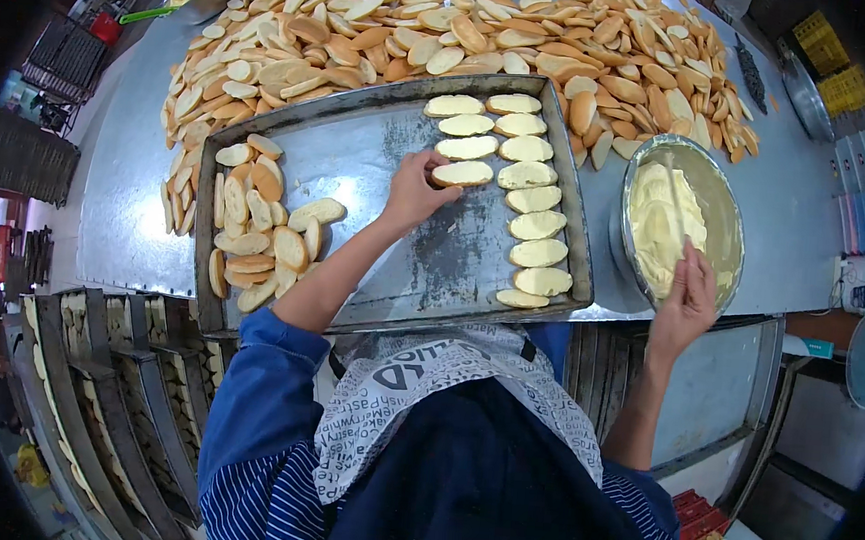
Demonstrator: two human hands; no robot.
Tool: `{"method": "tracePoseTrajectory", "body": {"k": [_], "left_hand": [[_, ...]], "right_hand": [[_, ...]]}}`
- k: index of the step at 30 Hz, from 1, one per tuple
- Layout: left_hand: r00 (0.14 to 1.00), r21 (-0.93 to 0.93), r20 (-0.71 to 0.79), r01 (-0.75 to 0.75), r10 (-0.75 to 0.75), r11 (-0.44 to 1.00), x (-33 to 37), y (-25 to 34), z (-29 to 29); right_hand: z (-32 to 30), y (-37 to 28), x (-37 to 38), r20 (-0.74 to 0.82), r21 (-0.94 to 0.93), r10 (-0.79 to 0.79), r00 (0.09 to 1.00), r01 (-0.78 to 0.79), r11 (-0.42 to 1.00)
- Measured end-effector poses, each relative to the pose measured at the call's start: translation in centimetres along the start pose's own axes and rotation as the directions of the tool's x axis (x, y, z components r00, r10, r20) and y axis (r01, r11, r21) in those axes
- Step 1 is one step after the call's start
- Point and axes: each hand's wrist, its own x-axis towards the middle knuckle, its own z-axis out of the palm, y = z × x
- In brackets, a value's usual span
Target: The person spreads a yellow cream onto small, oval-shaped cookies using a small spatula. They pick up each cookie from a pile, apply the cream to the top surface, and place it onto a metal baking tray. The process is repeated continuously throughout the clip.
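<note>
The left grip (418, 191) pinched a coated slice (462, 174) by its end, best kept level; the right grip (689, 283) held a spreader (676, 192) at the bowl (726, 205).

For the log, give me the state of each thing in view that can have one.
Left hand: closed on a slice
Slice: coated on top
Right hand: closed on the spreader
Spreader: held at the bowl, over the cream
Bowl: partly full
Tray: partly filled, middle bare
Slices at tray's left: uncoated, loose
Pile: uncoated, heaped
</note>
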Motion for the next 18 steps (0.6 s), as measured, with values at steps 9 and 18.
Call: {"method": "tracePoseTrajectory", "body": {"k": [9,18], "left_hand": [[0.974,0.044,-0.227,0.021,-0.010,0.999,-0.9,3.5,0.4],[0.994,0.706,-0.097,0.032,0.052,0.708,-5.0,0.1,-11.4]], "right_hand": [[-4.5,1.4,4.3,0.234,-0.643,0.226,0.946,-0.024,0.766],[-2.5,0.1,5.9,0.533,-0.673,0.333,0.778,0.151,0.724]]}}
